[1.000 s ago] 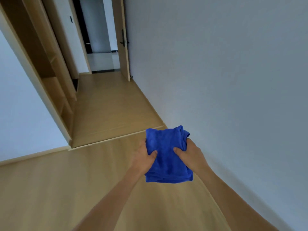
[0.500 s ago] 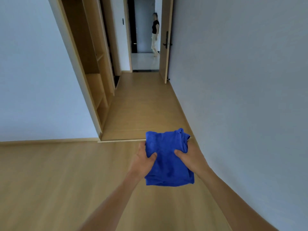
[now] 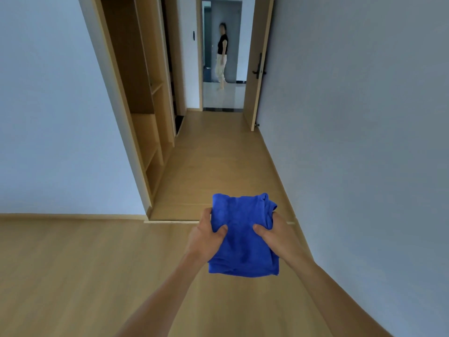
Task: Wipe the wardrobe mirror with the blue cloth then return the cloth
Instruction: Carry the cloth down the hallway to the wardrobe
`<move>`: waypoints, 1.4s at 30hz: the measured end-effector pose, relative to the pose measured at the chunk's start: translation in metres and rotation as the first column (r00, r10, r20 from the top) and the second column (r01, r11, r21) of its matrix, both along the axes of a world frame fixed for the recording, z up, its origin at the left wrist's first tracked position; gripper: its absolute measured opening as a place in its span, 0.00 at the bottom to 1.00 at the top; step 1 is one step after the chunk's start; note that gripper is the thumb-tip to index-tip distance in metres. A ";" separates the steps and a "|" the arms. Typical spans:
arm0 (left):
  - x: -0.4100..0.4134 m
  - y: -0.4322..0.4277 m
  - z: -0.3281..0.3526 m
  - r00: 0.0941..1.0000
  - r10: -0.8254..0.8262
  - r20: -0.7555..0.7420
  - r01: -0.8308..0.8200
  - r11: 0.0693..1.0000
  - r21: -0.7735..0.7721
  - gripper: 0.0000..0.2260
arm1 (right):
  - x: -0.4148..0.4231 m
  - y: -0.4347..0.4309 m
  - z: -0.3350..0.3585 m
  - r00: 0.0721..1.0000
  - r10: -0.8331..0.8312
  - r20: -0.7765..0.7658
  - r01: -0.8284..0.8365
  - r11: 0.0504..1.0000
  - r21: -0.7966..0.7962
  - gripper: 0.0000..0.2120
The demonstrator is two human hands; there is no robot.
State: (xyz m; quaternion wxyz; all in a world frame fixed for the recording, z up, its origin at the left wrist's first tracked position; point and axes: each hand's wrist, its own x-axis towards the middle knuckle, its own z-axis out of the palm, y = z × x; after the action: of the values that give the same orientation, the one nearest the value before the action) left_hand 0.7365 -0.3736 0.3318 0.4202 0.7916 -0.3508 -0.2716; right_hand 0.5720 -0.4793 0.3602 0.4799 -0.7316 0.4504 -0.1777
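The blue cloth [image 3: 243, 242], bright and plush, folded into a rough rectangle with its far right corner bunched, is held in mid-air between the left hand [image 3: 206, 238] and the right hand [image 3: 278, 237].

Two forearms were bare right down to the frame's lower edge, wrists bare as well, left hand [image 3: 205, 239] and right hand [image 3: 279, 238] ungloved

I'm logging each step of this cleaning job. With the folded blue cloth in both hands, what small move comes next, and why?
Probably a step forward into the passage: left hand and right hand grip the blue cloth, and no mirror shows yet, only open wardrobe shelves ahead.
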 end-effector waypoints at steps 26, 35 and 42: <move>0.166 -0.232 0.016 0.992 0.121 0.034 -0.123 0.992 0.042 0.22 | 0.184 -0.252 0.008 0.994 0.095 0.045 -0.096 0.995 0.023 0.06; 0.191 -0.326 0.020 0.990 0.140 0.025 -0.140 0.990 0.029 0.23 | 0.210 -0.349 0.022 0.993 0.097 0.068 -0.100 0.995 0.030 0.02; 0.245 -0.387 0.010 0.990 0.137 -0.018 -0.137 0.991 0.002 0.22 | 0.266 -0.413 0.013 0.997 0.081 0.002 -0.081 0.996 0.043 0.09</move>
State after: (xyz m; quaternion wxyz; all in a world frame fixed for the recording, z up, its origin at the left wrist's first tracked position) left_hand 0.9816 -0.7610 0.3419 0.4408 0.8114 -0.2918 -0.2494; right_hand 0.8377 -0.8924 0.3732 0.5025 -0.7388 0.4240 -0.1484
